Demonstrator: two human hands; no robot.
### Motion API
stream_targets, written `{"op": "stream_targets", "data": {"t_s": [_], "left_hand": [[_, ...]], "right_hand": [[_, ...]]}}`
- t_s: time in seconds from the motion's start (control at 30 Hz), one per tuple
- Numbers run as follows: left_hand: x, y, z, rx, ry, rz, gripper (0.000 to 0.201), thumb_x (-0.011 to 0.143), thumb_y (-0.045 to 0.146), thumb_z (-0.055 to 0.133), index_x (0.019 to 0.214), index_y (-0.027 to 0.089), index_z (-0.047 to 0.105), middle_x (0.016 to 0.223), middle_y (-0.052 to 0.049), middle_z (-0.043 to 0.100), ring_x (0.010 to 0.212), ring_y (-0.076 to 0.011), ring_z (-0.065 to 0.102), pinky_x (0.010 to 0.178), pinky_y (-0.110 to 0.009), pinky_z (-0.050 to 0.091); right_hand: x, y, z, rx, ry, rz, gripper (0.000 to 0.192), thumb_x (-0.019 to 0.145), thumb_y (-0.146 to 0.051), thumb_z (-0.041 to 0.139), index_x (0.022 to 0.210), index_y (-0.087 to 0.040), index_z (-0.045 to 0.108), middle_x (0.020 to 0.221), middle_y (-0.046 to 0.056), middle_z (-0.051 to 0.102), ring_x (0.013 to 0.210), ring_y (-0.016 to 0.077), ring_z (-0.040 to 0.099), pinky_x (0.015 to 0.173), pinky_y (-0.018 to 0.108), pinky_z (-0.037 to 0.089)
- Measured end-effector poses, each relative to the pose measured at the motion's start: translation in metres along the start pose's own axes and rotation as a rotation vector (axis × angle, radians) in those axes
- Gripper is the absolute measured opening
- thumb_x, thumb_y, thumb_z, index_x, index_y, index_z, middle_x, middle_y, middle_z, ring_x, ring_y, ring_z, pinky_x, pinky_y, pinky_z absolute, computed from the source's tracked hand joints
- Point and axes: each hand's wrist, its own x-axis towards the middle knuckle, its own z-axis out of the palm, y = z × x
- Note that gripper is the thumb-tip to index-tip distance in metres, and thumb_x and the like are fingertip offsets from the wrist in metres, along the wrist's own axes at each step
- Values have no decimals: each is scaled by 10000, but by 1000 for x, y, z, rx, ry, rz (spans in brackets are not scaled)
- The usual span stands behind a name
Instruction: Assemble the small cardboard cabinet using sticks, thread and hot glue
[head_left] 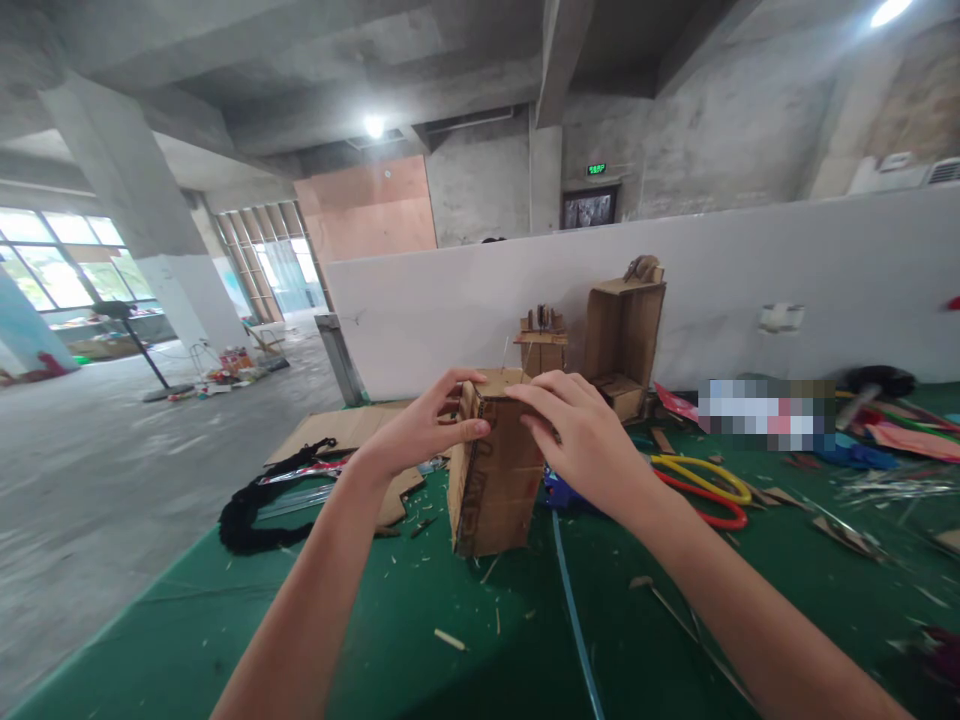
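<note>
A tall, narrow cardboard box point(498, 490) stands upright on the green table in front of me. My left hand point(429, 425) pinches its upper left edge, the thumb on the front side and the fingers over the top. Over the top right corner curls my right hand point(574, 420), fingertips on the upper edge and thumb against the side. Thin sticks rise from around the top face, but whether they belong to the box is unclear. Behind my hands are a small cardboard piece point(543, 345) with a notched top and a larger open cardboard box point(624, 335).
On the green tabletop point(405, 650) lie a black fuzzy coil point(244, 520), flat cardboard point(330, 432), yellow tubing point(724, 480), red tubing point(731, 520) and a blue strip point(571, 610). Scraps are scattered around. A white partition point(450, 310) borders the back.
</note>
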Motion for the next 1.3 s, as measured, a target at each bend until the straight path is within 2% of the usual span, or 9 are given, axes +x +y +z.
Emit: {"op": "stream_targets", "data": {"t_s": [0.33,0.63,0.8,1.07,1.3], "left_hand": [[0,0,0,24,-6,12,435,811,394,616,1177,300,400,1050,-40,535,994,-192,533,864,-373,444],[1,0,0,23,-2,3,447,802,388,626,1180,299,403,1085,-43,528,983,-187,537,860,-373,440],[1,3,1,19,2,2,446,800,397,630,1169,289,404,1121,-57,514,1013,-196,528,875,-380,437],[0,2,1,23,12,5,459,797,420,629,1173,288,399,1181,-65,504,1011,-195,534,866,-380,449],[0,3,1,28,20,-10,457,795,413,632,1169,291,399,1086,-45,528,1012,-197,532,873,-390,445]], "right_hand": [[-1,0,4,30,15,45,323,875,-100,472,1153,-205,596,929,69,491,895,207,460,819,357,412],[-2,-5,-1,-102,-29,35,318,893,-134,457,1168,-226,587,933,76,487,876,214,455,810,377,394],[-1,-8,0,-91,-42,51,385,890,-117,431,1199,-292,580,926,78,465,882,226,450,800,387,401],[-1,-6,2,-101,-66,47,417,888,-117,432,1239,-305,552,934,79,451,891,228,443,822,403,394],[-1,-10,-1,-110,-77,61,403,903,-125,407,1245,-290,543,952,89,451,894,231,438,813,400,390]]}}
